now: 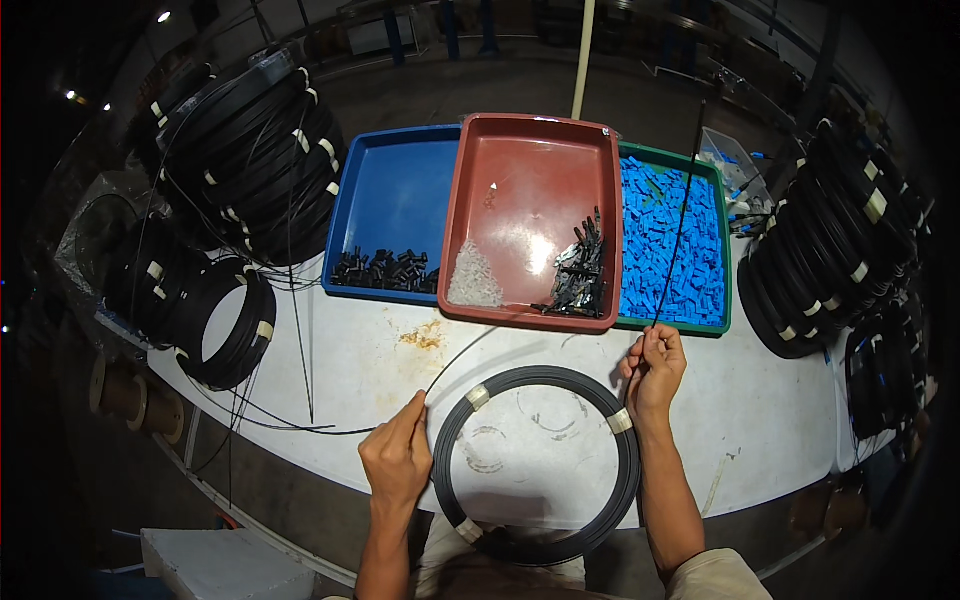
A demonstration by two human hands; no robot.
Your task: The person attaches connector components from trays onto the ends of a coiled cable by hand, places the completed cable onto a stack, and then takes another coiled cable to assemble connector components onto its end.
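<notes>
A coil of thin black cable [627,470], bound with pale tape at several spots, lies at the near edge of the white table [770,420], between my hands. My left hand [397,455] is closed in a pinch on a thin black cable end [462,352], which arcs up and right toward the red tray [525,175]. Right of the coil, my right hand [655,372] pinches another black cable end [680,235] that rises past the green tray [727,270]. Whether both ends belong to this coil I cannot tell.
A blue tray [400,190] holds small black parts [385,272]. White pieces [473,280] and slender black parts [582,275] lie in the red tray; blue connectors [670,250] fill the green one. Cable coils are stacked left [250,170] and right [840,240].
</notes>
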